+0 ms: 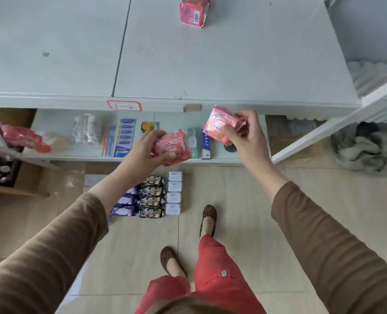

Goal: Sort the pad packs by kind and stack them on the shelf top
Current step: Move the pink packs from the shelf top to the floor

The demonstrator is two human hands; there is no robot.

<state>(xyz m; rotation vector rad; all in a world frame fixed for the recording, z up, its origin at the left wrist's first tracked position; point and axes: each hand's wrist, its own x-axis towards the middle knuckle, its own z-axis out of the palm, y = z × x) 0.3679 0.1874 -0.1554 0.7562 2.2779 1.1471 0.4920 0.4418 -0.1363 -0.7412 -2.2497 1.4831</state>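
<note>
My left hand point(148, 147) grips a pink pad pack point(174, 147) in front of the lower shelf. My right hand point(244, 134) holds another pink pad pack point(219, 123) a little higher, just below the front edge of the white shelf top point(210, 64). A stack of pink pad packs point(192, 10) stands at the far side of the shelf top. On the floor lie rows of purple packs point(125, 203), black packs point(151, 197) and white packs point(174, 192).
The lower shelf point(58, 155) carries bottles, toothbrushes point(107, 141), toothpaste boxes point(199, 143) and a pink bag point(22, 137) at the left. A grey cloth heap point(364, 146) lies on the floor at the right. My feet stand just behind the floor packs.
</note>
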